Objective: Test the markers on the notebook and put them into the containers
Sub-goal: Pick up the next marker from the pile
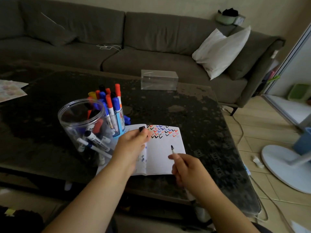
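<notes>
**On the dark table: marker uncapped, test stroke pending**

Left of the notebook (165, 153), far off at the table (193, 105) edge: a patterned paper sheet (10, 89), not part of the job.

Just left of the notebook: a clear round jar (79, 125) holding several markers lying loose at its bottom. Behind it, touching or nearly so, a smaller clear cup (116, 121) packed with upright markers, caps red, blue, black and yellow. A blue item lies just right of the cup; its kind cannot be told.

Over the notebook's left page: left hand (133, 145), fingers curled round a black cap (141, 128) pinched at the fingertips.

Notebook: open flat near the table's front edge, right page bearing rows of black, blue and red check marks along its top, blank below.

Over the notebook's lower right: right hand (188, 167), gripping an uncapped marker (174, 153) in a writing hold, dark tip raised above the blank paper, apparently not touching.

Beyond the notebook, well apart: an empty-looking clear rectangular box (159, 80).

Step judged in hand: testing this marker. Next move calls for lowering the tip to the blank area beneath the last row, then recapping and sorting to a container.

Room: blank page is ample; the jar mouth stands open and near the left hand. The packed cup leaves little space. Table front edge lies close beneath both wrists.
</notes>
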